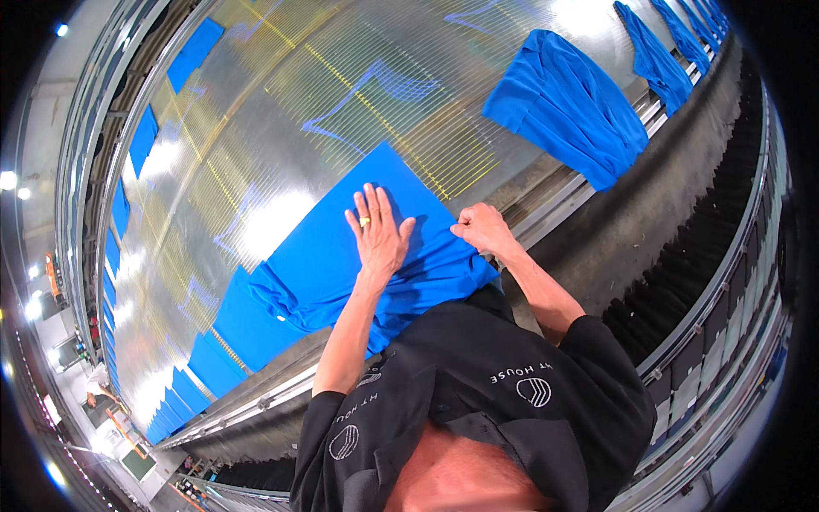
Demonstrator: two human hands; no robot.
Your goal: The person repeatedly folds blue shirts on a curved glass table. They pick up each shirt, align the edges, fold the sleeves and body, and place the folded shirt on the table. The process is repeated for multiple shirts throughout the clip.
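Note:
A piece of blue fabric point(328, 224) lies partly flat on the long shiny table, its far corner pointing away from me. Toward my body the cloth bunches into folds and hangs over the near edge. My left hand point(380, 243) rests on it palm down, fingers stretched out, with a yellow ring on one finger. At the fabric's right edge, my right hand point(483, 229) is closed with thumb and fingertips together, pinching the cloth there.
Yellow and blue printed lines mark the table top point(281, 128). Another crumpled blue fabric piece point(567, 111) drapes over the near edge at right, with several more beyond. More blue pieces point(194, 53) lie along the far edge. A metal rail point(546, 205) borders the table's near side.

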